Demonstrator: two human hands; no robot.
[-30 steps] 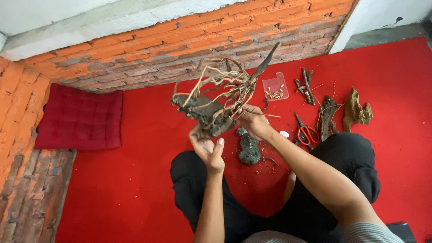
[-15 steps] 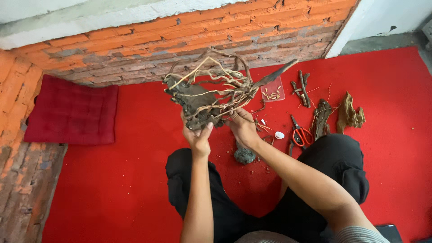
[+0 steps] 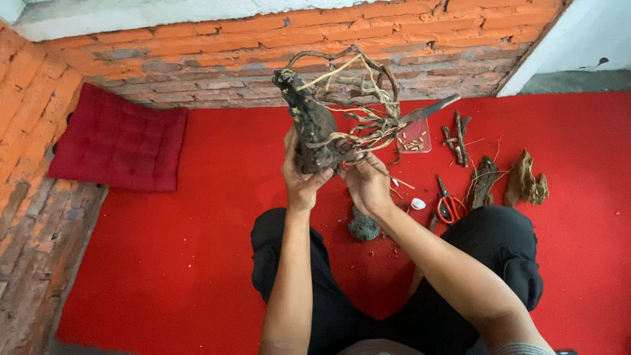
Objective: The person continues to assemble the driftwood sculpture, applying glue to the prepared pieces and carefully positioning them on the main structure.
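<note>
While our left hand (image 3: 301,172) clasps the dark gnarled driftwood trunk (image 3: 314,128) upright, our right hand (image 3: 369,186) pinches its tangled pale roots (image 3: 368,112), which spread rightward from the grip.

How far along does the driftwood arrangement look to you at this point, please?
Done: thin pale roots already sit tangled on the dark gnarled driftwood trunk. In hand: left hand grips the trunk, right hand works at the roots. Left: loose brown wood pieces and red-handled scissors lie unused on the red carpet.
</note>
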